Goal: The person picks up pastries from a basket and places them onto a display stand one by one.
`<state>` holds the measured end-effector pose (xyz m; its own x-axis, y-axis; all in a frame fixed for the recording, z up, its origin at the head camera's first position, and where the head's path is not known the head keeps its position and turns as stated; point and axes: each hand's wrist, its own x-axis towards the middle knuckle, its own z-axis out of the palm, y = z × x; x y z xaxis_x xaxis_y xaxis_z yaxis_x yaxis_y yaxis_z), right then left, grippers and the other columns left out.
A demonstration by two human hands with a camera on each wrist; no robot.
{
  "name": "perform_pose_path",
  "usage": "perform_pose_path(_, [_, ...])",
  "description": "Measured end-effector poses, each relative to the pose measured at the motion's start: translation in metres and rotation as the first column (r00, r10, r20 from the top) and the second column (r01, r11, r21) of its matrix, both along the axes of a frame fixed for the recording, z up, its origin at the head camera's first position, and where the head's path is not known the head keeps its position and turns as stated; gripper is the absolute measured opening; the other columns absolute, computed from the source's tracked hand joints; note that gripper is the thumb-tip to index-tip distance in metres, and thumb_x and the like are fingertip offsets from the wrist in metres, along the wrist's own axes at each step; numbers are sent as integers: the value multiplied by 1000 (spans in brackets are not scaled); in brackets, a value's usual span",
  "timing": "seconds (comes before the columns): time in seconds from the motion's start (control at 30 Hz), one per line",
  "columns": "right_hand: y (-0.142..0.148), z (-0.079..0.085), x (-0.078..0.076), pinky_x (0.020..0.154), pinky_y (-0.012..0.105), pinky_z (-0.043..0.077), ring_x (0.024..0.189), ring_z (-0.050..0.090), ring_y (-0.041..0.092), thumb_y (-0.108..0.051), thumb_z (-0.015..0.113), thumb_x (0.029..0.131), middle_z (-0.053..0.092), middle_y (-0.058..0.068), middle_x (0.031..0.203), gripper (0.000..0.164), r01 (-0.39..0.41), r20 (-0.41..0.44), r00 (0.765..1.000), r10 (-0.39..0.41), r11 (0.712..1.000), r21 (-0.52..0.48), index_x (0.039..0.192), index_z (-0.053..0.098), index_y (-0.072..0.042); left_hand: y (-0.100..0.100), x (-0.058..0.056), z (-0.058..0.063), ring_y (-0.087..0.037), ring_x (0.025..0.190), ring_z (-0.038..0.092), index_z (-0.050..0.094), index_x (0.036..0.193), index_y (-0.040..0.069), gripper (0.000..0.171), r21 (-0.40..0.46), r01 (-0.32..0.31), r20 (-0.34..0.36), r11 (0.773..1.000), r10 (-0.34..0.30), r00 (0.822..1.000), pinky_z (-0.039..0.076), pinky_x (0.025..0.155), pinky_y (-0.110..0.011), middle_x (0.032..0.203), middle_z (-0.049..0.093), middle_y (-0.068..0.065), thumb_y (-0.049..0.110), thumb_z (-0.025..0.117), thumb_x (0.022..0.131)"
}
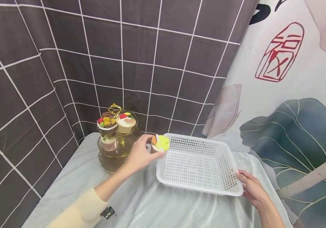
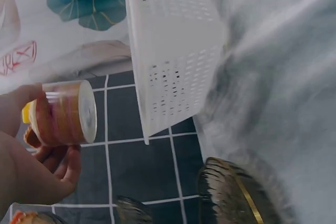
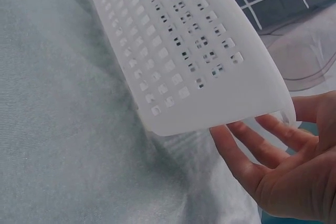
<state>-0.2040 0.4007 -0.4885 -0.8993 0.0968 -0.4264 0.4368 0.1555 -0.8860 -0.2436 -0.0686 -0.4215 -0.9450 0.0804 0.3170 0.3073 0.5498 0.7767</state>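
My left hand (image 1: 140, 154) grips a small dessert cup (image 1: 161, 145) with a yellow topping, holding it near the left rim of a white plastic basket (image 1: 198, 189). The left wrist view shows the cup (image 2: 65, 111) to be clear, with brownish and pink layers; thumb and fingers wrap its sides. At the basket's right end, my right hand (image 1: 252, 189) holds the rim, its thumb over the edge and its fingers against the outside. In the right wrist view, the fingertips (image 3: 223, 137) touch the basket's outer wall (image 3: 226, 100). No item is visible inside the basket.
A tiered stand (image 1: 124, 148) with a gold handle stands left of the basket. It bears a fruit-topped cup (image 1: 107, 125), a cream-topped cup (image 1: 126, 123) and a lower cup (image 1: 109, 144). A pale cloth (image 1: 140, 196) covers the table; a dark gridded curtain (image 1: 140, 74) hangs behind.
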Motion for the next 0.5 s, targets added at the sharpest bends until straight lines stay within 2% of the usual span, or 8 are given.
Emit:
perform_pose_path(0.07, [0, 0, 0, 86, 40, 62, 101, 72, 13, -36, 51, 113, 70, -7, 114, 68, 2, -1, 1000, -2, 1000, 0, 163, 24, 0, -4, 4, -4, -31, 113, 65, 64, 126, 10, 65, 4, -42, 12, 999, 42, 999, 54, 97, -44, 124, 67, -4, 39, 95, 76])
perform_pose_path(0.2, [0, 0, 0, 86, 40, 62, 101, 72, 13, -36, 51, 113, 69, -7, 115, 69, 2, -1, 1000, -2, 1000, 4, 164, 23, 0, -14, 9, -12, -31, 123, 63, 64, 126, 9, 65, 17, -113, -16, 993, 114, 993, 48, 109, -49, 127, 67, -7, 37, 96, 75])
perform_pose_path(0.37, [-1, -1, 0, 87, 41, 62, 103, 72, 14, -36, 50, 113, 70, -6, 116, 66, -3, 0, 1000, 3, 1000, 5, 164, 24, -1, -26, 17, -20, -34, 122, 63, 63, 131, 7, 70, 0, -212, -66, 977, 212, 975, 50, 106, -53, 128, 66, -10, 38, 95, 76])
perform_pose_path(0.5, [-1, 0, 2, 86, 41, 62, 102, 72, 15, -35, 50, 113, 70, -6, 115, 66, -3, -2, 1000, 3, 1000, -3, 163, 25, 0, -35, 23, -21, -36, 121, 63, 63, 130, 5, 72, -4, -278, -74, 961, 277, 958, 51, 102, -55, 126, 66, -13, 40, 95, 76])
